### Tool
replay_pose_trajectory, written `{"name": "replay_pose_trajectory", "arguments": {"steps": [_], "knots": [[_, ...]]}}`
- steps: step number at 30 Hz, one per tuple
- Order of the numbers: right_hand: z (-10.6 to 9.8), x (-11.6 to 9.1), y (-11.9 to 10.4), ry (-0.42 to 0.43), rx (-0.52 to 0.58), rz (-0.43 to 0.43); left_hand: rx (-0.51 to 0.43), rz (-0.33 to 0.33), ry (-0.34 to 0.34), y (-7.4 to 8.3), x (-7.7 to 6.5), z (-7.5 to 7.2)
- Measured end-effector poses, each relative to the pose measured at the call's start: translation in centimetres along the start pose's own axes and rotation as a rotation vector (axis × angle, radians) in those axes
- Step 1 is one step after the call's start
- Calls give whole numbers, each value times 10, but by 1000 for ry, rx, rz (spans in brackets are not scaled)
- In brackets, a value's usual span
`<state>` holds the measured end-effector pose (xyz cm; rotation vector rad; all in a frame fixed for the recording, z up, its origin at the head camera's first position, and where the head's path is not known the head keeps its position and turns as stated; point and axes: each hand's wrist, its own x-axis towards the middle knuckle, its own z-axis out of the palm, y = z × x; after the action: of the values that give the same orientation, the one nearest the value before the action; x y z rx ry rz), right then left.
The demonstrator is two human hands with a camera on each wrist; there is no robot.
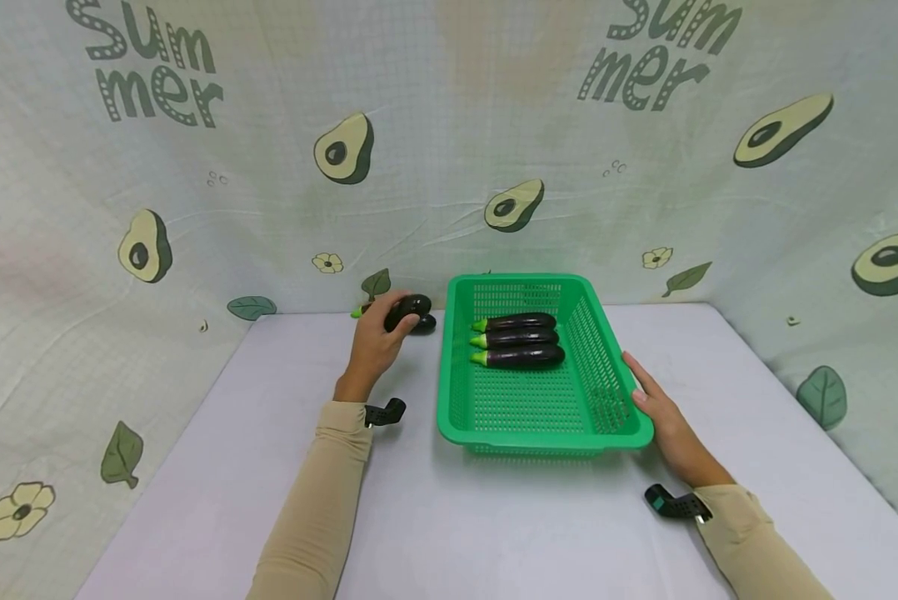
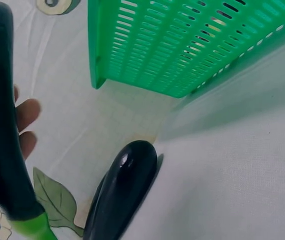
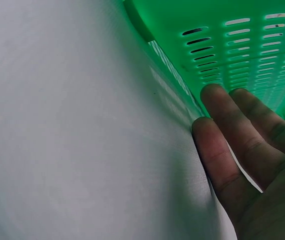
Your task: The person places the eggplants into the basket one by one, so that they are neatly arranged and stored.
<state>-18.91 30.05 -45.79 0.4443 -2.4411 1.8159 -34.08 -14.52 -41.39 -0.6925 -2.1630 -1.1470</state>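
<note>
My left hand [image 1: 376,337] grips an eggplant [image 1: 416,305] above the back of the table, left of the basket. In the left wrist view, the held eggplant [image 2: 2,115] hangs with its green stem end downward. Below it lies another dark eggplant [image 1: 425,325], partly hidden by the hand. A green perforated basket [image 1: 520,446] stands at the table's middle, with three eggplants [image 1: 524,337] side by side inside. Against its right side rests my right hand [image 1: 670,429]; in the right wrist view, straight fingers [image 3: 222,160] touch the outer wall, and the thumb is out of sight.
A white cloth covers the table [image 1: 524,533]. Behind it and at both sides hangs a curtain [image 1: 419,233] printed with avocados, leaves and lettering. Black camera mounts [image 1: 385,412] sit on both wrists.
</note>
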Motion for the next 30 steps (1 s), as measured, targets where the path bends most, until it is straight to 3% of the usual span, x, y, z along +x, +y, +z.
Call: {"name": "replay_pose_trajectory", "arguments": {"steps": [5,10,17,24,30], "knots": [[-1,0,-1,3,-4,1,21,-30,-56,2,0,1],[0,-1,-2,3,-6,-4,72,-78,-158,2,0,1],[0,0,-1,1,-14,-5,120,-74,-268,7,2,2],[0,1,-1,-1,0,-4,73,-172,-335,26,4,0],[-1,-1,-4,1,6,-12,44,-207,-360,42,5,-1]]}}
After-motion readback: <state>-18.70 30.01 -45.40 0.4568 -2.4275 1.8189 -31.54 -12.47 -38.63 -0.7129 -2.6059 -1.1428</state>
